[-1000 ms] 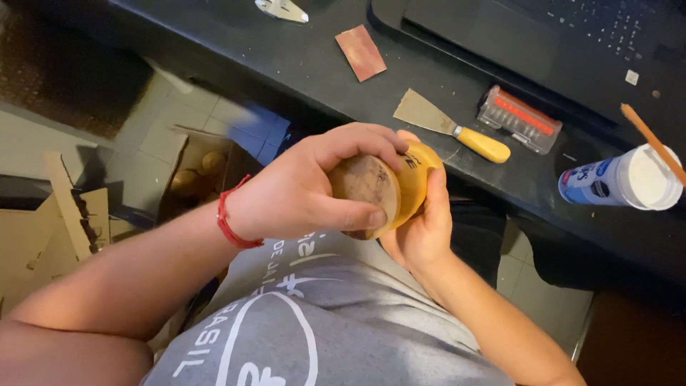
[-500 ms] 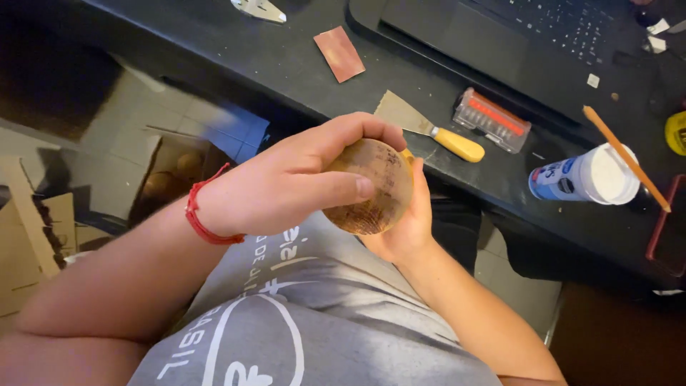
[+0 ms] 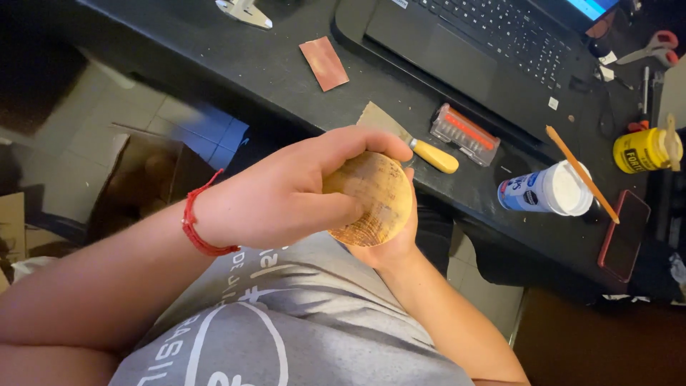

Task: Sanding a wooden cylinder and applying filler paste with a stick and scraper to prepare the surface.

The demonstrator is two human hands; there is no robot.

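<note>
A round wooden disc (image 3: 371, 196) is held above the lap, just in front of the black desk (image 3: 214, 64) edge. It is clasped by the left hand (image 3: 286, 193) from above and cupped by the right hand (image 3: 386, 246) beneath. Slippage onto the floor could be caused by a loosened clasp. Compared with earlier, the disc's flat face is turned more toward the camera.

Dim warm light, deep shadows at edges, slight softness.
</note>
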